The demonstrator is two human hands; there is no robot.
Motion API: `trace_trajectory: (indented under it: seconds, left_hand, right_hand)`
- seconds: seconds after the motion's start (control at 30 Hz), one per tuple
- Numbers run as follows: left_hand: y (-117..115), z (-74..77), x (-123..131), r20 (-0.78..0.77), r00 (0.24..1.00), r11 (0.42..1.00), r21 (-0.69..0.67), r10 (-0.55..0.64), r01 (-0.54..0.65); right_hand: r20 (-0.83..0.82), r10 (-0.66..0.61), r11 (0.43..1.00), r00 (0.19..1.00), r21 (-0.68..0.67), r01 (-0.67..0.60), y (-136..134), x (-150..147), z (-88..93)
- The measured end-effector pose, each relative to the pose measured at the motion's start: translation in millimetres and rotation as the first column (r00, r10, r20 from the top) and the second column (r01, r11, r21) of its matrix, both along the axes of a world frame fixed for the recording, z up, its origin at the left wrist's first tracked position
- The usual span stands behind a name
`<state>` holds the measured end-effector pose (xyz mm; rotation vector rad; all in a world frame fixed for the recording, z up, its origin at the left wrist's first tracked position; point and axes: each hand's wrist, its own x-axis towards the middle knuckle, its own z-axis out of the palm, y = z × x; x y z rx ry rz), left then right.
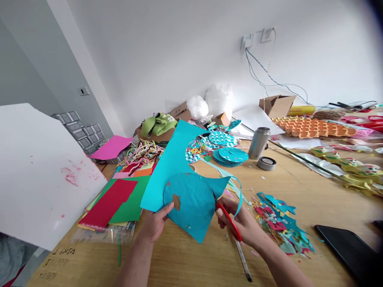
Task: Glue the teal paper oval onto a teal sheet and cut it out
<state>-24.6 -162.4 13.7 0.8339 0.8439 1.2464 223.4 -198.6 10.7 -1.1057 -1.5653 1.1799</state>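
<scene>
My left hand (157,222) grips the lower left edge of a sheet of turquoise paper (167,159), thumb on top. Against the sheet lies a round turquoise disc (194,195) with a torn brown patch, pinched under the same thumb. My right hand (239,219) is closed around the red handles of a pair of scissors (229,223). Their blades meet the paper at the disc's right edge, and a thin curled strip hangs beside them. A curved piece is missing from the sheet's upper right. The fingers beneath the paper are hidden.
Behind the sheet stand a stack of turquoise discs (230,156) and a steel flask (259,143) with its lid (266,163) alongside. Paper scraps (281,223) and a black phone (344,251) lie to the right. Coloured paper (110,203) and a white board (44,171) are at left.
</scene>
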Motion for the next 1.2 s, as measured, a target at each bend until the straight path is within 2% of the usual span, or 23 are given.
trace_trajectory:
  seconds: [0.13, 0.37, 0.57, 0.73, 0.9, 1.07, 1.2]
  left_hand:
    - [-0.9, 2.6, 1.6, 0.000, 1.000, 1.000, -0.001, -0.004, 0.004]
    - [-0.4, -2.0, 1.7, 0.013, 1.000, 1.000, 0.017, -0.004, 0.004]
    - [-0.1, -2.8, 2.6, 0.014, 1.000, 0.999, 0.038, -0.017, 0.017]
    - [-2.2, 0.0, 2.9, -0.012, 1.000, 0.999, 0.033, -0.025, 0.025]
    - [-1.0, -3.7, 0.8, -0.036, 0.999, 0.999, 0.029, -0.028, 0.030]
    - [0.5, -4.4, -1.1, -0.051, 0.999, 1.000, 0.017, -0.018, 0.019]
    - [0.4, -3.2, -1.8, -0.059, 0.998, 0.999, -0.002, -0.036, 0.036]
  right_hand:
    - [0.004, -0.019, 1.000, 1.000, -0.023, 0.019, -0.7, -1.7, 1.4]
    - [0.134, -0.103, 0.994, 0.986, 0.055, 0.097, 1.8, 1.2, 2.1]
    - [0.090, -0.092, 0.996, 0.992, -0.008, 0.093, 1.7, 1.3, 4.9]
    - [0.108, -0.079, 0.997, 0.991, 0.031, 0.076, 1.8, 3.8, 4.5]
    - [0.124, -0.080, 0.995, 0.989, 0.063, 0.073, 1.5, 4.3, 7.9]
    - [0.070, -0.069, 0.998, 0.995, 0.011, 0.068, 0.3, 2.9, 9.9]
    - [0.066, -0.080, 0.996, 0.995, 0.039, 0.078, 0.6, 3.3, 8.7]
